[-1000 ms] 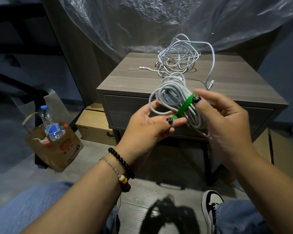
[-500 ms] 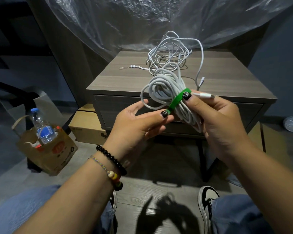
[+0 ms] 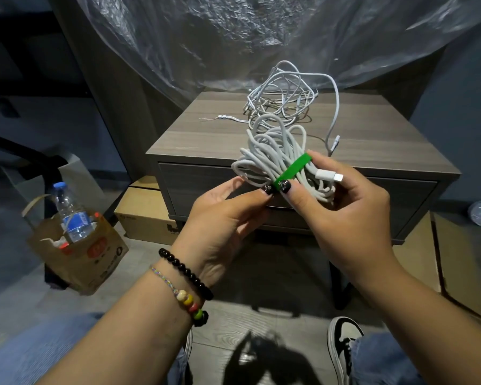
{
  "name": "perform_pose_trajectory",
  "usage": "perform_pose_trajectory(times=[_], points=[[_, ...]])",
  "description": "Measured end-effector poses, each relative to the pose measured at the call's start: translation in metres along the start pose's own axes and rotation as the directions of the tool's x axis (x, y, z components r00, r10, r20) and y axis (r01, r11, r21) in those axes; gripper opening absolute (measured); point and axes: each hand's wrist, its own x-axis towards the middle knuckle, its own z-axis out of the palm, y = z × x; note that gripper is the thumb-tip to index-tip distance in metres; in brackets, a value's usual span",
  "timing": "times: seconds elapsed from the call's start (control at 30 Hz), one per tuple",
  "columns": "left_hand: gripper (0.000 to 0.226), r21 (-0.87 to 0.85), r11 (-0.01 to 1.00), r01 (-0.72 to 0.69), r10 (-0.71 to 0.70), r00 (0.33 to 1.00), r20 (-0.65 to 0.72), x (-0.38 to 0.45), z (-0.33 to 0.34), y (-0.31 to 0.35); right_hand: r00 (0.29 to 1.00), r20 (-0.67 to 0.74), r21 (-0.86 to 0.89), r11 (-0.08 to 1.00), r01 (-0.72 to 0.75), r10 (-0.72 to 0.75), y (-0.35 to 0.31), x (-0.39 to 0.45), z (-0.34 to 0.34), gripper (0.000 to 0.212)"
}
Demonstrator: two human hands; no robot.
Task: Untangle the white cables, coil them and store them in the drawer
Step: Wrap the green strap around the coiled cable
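Observation:
Both hands hold a coiled white cable (image 3: 272,157) in the air in front of the nightstand. A green strap (image 3: 292,169) wraps across the coil. My left hand (image 3: 228,212) pinches the strap's lower end with thumb and fingers. My right hand (image 3: 342,207) grips the coil's right side, its thumb pressed on the strap beside my left thumb, and the cable's white plug (image 3: 329,175) sticks out over its fingers. A tangle of white cables (image 3: 283,98) lies on the nightstand top (image 3: 206,134). The drawer (image 3: 195,187) below is closed.
A brown paper bag (image 3: 84,259) with a water bottle (image 3: 71,215) stands on the floor at left. A cardboard box (image 3: 145,215) sits beside the nightstand. Clear plastic sheeting (image 3: 233,37) hangs behind. My shoe (image 3: 345,345) is on the floor below.
My right thumb has slid down the green strap from its upper end to meet my left thumb. The white plug now shows over my right fingers.

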Motion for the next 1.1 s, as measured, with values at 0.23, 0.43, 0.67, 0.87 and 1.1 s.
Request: perform_pose_trajectory(times=[0.23,0.43,0.67,0.87,1.1], points=[[0.050,-0.014,1.000,-0.019,0.020,0.998,0.064,-0.003,-0.001,0.003,0.982,-0.001,-0.238,0.954,0.181,-0.187,0.007,-0.004,0.004,0.050],[0.035,-0.124,0.992,0.010,-0.026,0.991,-0.129,0.004,-0.001,-0.002,0.964,0.050,-0.332,0.906,0.262,-0.260,0.016,-0.024,0.025,0.052],[0.046,0.029,0.999,-0.027,0.031,0.990,-0.138,0.007,-0.008,-0.003,0.998,-0.044,0.080,0.996,-0.041,0.045,-0.009,-0.021,0.022,0.041],[0.044,0.076,0.988,-0.132,0.141,0.980,-0.141,0.003,0.001,0.001,0.877,-0.028,0.348,0.827,-0.442,0.480,-0.011,-0.007,0.014,0.019],[0.063,0.100,0.983,-0.155,0.166,0.980,-0.113,0.007,0.013,-0.004,0.766,0.232,0.355,0.681,-0.640,0.599,-0.012,0.012,-0.016,0.019]])
